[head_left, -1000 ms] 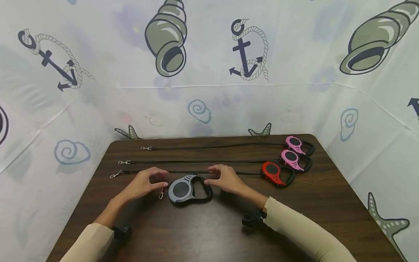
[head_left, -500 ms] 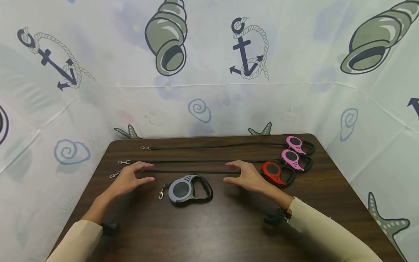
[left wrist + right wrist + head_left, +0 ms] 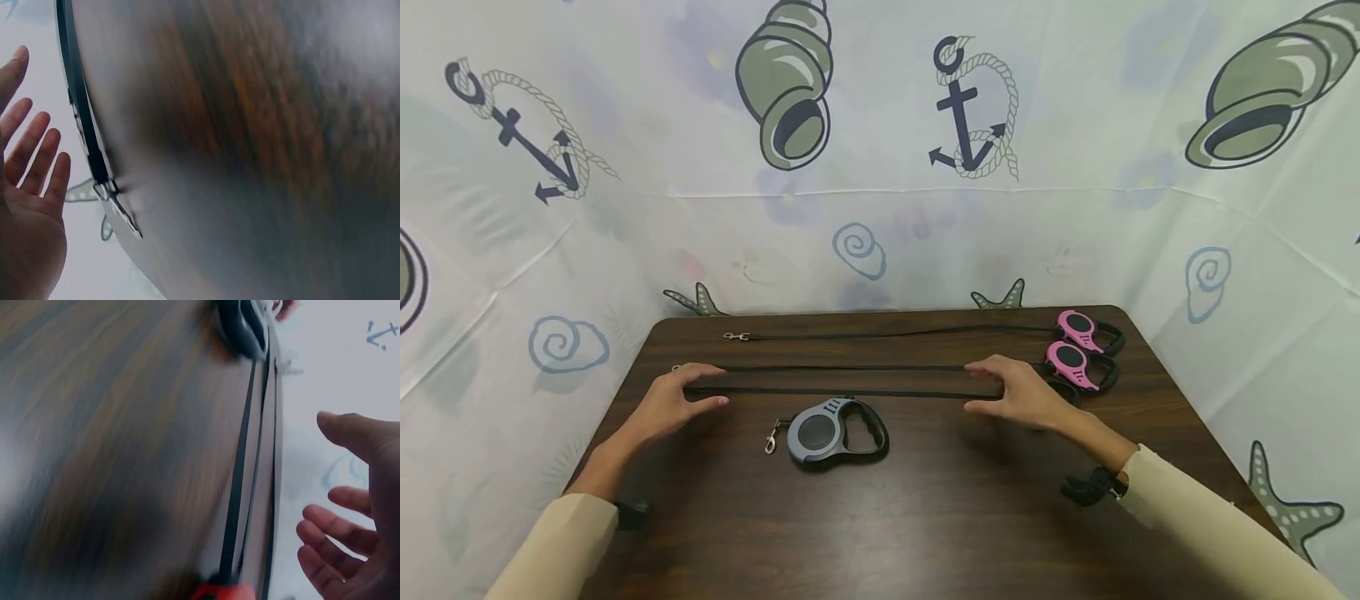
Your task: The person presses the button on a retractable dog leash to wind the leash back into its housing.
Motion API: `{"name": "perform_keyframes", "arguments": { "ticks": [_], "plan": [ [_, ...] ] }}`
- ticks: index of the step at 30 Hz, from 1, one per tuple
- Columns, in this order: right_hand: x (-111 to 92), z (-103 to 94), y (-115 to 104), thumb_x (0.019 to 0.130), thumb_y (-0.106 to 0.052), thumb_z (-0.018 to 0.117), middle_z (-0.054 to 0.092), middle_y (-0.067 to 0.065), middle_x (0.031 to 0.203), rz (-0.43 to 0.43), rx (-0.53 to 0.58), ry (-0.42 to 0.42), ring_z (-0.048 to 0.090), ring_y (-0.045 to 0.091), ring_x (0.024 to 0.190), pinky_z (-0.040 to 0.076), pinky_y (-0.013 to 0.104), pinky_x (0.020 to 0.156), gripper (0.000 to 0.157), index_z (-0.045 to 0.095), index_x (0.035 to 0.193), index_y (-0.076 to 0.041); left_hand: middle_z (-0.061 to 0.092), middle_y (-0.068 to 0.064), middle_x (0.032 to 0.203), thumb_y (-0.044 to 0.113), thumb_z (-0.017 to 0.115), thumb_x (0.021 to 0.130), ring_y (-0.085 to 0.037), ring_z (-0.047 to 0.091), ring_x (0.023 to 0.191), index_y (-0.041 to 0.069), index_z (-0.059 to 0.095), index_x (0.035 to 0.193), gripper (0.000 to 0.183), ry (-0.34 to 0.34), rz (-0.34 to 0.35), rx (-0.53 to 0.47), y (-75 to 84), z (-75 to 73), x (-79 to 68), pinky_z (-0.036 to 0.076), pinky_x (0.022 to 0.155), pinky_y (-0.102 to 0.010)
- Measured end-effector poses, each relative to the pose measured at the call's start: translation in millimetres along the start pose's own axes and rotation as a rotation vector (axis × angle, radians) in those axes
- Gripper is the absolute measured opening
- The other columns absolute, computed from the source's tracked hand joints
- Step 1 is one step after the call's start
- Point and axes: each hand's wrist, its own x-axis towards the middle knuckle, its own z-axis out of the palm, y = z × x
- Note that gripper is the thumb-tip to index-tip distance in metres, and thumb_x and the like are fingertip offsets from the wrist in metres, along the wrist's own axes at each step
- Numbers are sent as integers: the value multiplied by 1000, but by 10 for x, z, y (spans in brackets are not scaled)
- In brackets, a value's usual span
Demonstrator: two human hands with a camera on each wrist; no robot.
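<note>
A grey and black retractable dog leash (image 3: 817, 432) lies on the dark wooden table (image 3: 850, 533), its metal clip (image 3: 771, 438) at its left. Left of it my left hand (image 3: 672, 402) hovers with thumb and fingers spread, holding nothing. In the left wrist view a metal snap clip (image 3: 123, 214) on a black strap (image 3: 82, 94) lies beside that hand. My right hand (image 3: 1024, 397) is likewise spread and empty, covering most of the red leash in the head view. The red leash casing (image 3: 224, 592) shows at the bottom of the right wrist view.
Two pink retractable leashes, an upper one (image 3: 1078, 331) and a lower one (image 3: 1072, 365), lie at the back right. Their black straps stretch leftward across the table, and the farthest ends in a metal clip (image 3: 736, 336). A patterned cloth (image 3: 895, 167) surrounds the back and sides.
Both hands have moved apart from the grey leash, the left hand leftward and the right hand rightward, over the red leash. The grey leash stays in place.
</note>
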Motion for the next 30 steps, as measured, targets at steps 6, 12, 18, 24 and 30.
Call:
{"name": "perform_keyframes", "arguments": {
  "ticks": [6,12,18,24,30],
  "plan": [
    [-132,-258,218,86,-33,89,72,11,113,4,-81,-3,70,31,96,60,44,81,62,67,137,-4,69,-24,129,20,91,85,-49,63,121,0,71,128,51,-10,-19,12,-108,-52,14,49,98,-67],
    [-282,-397,425,84,-32,91,74,15,111,-36,-156,-6,70,30,94,60,41,77,62,69,132,-1,67,-29,132,21,91,85,-52,61,123,-1,71,128,52,-34,-44,44,-219,-57,-23,45,100,-69],
    [-439,-485,593,79,-35,94,72,8,104,-59,-275,11,68,23,91,59,44,77,65,71,129,-1,66,-31,131,21,92,84,-55,60,123,-2,71,127,53,-44,-52,58,-272,-51,-24,45,100,-70],
    [-578,-530,740,76,-33,96,69,2,94,-66,-294,5,66,20,84,58,38,73,66,72,128,-2,69,-30,127,17,93,82,-54,63,120,-2,72,125,52,-29,-13,71,-308,-48,6,47,97,-69],
    [-676,-518,847,77,-32,95,72,1,93,-40,-252,-30,68,19,84,59,42,75,69,69,133,-2,69,-30,125,12,92,81,-54,64,117,-2,72,124,49,-21,14,70,-370,-28,19,48,95,-68]
  ]
}}
